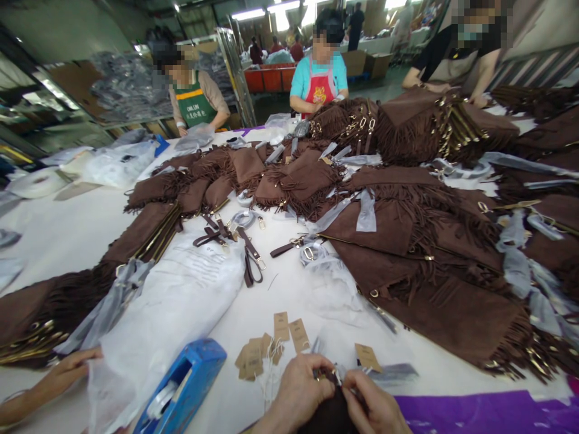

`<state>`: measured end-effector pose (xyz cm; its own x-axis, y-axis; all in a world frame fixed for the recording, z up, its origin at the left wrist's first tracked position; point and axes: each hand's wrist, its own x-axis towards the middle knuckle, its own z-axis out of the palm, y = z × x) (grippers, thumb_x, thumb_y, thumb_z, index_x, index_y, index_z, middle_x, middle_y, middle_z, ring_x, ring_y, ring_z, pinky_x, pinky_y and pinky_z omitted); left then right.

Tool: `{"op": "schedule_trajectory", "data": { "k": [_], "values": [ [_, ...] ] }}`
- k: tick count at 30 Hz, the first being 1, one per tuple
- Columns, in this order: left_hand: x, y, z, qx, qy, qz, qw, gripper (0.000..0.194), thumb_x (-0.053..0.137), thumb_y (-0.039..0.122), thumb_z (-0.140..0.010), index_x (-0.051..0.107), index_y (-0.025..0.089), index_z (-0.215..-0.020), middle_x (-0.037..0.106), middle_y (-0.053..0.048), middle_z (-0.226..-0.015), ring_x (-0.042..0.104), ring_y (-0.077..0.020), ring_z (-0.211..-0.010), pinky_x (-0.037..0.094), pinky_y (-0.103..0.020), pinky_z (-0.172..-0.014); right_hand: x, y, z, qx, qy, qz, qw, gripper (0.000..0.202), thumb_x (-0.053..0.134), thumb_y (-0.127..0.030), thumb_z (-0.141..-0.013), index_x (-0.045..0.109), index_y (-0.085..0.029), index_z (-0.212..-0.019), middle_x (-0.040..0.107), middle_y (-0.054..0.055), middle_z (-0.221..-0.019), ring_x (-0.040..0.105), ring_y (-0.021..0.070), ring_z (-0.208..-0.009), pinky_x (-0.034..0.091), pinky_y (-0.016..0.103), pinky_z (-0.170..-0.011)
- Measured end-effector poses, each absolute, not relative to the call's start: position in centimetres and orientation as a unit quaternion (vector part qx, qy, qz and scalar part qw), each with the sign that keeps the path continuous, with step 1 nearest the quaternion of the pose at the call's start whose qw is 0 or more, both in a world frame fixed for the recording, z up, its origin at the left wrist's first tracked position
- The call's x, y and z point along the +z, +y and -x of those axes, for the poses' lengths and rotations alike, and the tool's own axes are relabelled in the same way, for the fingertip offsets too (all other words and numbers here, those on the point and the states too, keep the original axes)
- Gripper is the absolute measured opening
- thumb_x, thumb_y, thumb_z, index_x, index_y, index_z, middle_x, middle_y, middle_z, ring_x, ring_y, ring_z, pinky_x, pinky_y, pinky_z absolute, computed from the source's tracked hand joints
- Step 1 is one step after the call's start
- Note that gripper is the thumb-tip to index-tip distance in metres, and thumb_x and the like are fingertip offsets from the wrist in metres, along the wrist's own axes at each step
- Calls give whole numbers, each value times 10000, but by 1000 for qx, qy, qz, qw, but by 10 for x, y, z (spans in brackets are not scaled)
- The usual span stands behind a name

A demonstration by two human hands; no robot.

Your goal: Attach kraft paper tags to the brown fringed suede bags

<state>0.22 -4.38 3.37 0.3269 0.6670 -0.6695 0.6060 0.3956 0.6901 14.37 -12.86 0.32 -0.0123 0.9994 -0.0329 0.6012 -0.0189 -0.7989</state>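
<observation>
- At the near edge of the tabletop point(67, 241) I have both hands together: my left hand point(296, 395) and right hand point(371, 407) pinch small hardware on a dark brown bag point(330, 416), fingertips closed on what looks like a metal ring and a tag string; the exact piece is too small to tell.
- To do this well, I judge I should keep the bag steady under the left fingers and let the right fingertips do the fine threading.
- Just beyond my hands lie kraft hang tags point(271, 346), loose and within reach, one more tag point(366, 357) to the right.
- A blue tape dispenser point(185, 386) sits at the near left, beside a white plastic bag point(176, 307); another person's hand point(67, 367) rests at its edge.
- Mid-table, brown straps point(235, 241) lie loose.
- Fringed brown bags point(407, 241) pile toward the far and right edges, where co-workers point(319, 66) stand.
</observation>
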Motion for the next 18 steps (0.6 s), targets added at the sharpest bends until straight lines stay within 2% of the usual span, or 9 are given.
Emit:
{"op": "schedule_trajectory", "data": {
  "k": [9, 14, 18],
  "values": [
    [40, -45, -2, 23, 578, -579, 575, 272, 533, 204, -565, 717, 213, -764, 653, 23, -665, 554, -169, -681, 384, -242, -614, 8, -116, -149, 364, -612, 631, 307, 152, 413, -225, -856, 526, -224, -755, 581, -34, -628, 572, 123, -560, 456, 188, -539],
    [45, -46, -2, 11, 577, -596, 559, 287, 535, 221, -586, 714, 229, -810, 659, 2, -738, 566, -196, -765, 398, -268, -693, 1, -114, -150, 354, -625, 610, 336, 165, 435, -220, -858, 574, -228, -768, 622, -12, -690, 611, 137, -642, 484, 204, -603],
    [47, -48, -1, 1, 569, -619, 542, 303, 524, 232, -613, 714, 245, -849, 646, -17, -776, 564, -218, -812, 395, -297, -733, 4, -112, -152, 374, -614, 613, 328, 140, 458, -235, -841, 576, -231, -766, 627, -15, -670, 610, 144, -613, 474, 214, -573]
  ]
}}
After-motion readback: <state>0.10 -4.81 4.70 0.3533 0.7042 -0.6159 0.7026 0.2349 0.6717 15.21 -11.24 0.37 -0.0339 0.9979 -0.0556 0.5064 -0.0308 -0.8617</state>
